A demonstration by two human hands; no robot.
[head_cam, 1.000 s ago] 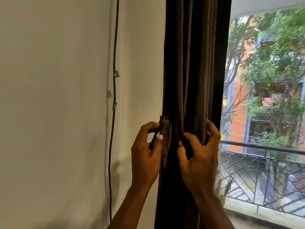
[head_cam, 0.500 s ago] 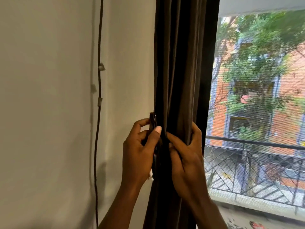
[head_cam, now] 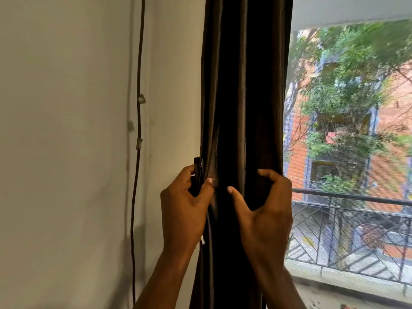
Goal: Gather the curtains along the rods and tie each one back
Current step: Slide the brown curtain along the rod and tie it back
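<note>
A dark brown curtain hangs gathered into a narrow bundle of folds between the wall and the window. My left hand grips the bundle's left edge, pinching a dark tie-back strap end against it. My right hand wraps around the bundle's right side, fingers curled behind the folds and thumb pressed on the front. The rod is out of view above.
A plain pale wall fills the left, with a thin dark cable clipped down it. To the right, the open window shows a metal balcony railing, trees and a brick building.
The view has shifted slightly. My right hand has spread wider around the bundle's right side, and my left hand has kept its pinch on the strap at the left edge.
</note>
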